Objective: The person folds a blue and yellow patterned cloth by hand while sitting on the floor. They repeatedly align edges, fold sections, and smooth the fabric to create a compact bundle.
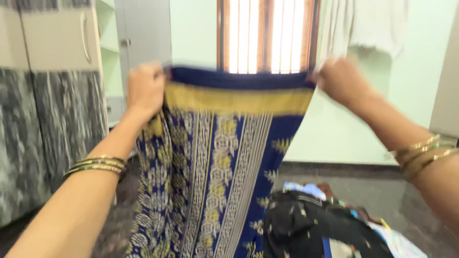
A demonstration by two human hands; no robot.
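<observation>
A long navy cloth (215,157) with a yellow band and pale patterned stripes hangs in front of me, held up by its top edge. My left hand (145,88) grips the top left corner. My right hand (340,80) grips the top right corner. Both arms are raised and spread, and bangles sit on each wrist. The lower end of the cloth drops out of view at the bottom.
A heap of clothes, with a black spotted garment (306,224) on top, lies at the lower right. A cupboard (52,95) with a handle stands at the left. A barred window (265,36) is behind the cloth, and white cloth (368,24) hangs at the upper right.
</observation>
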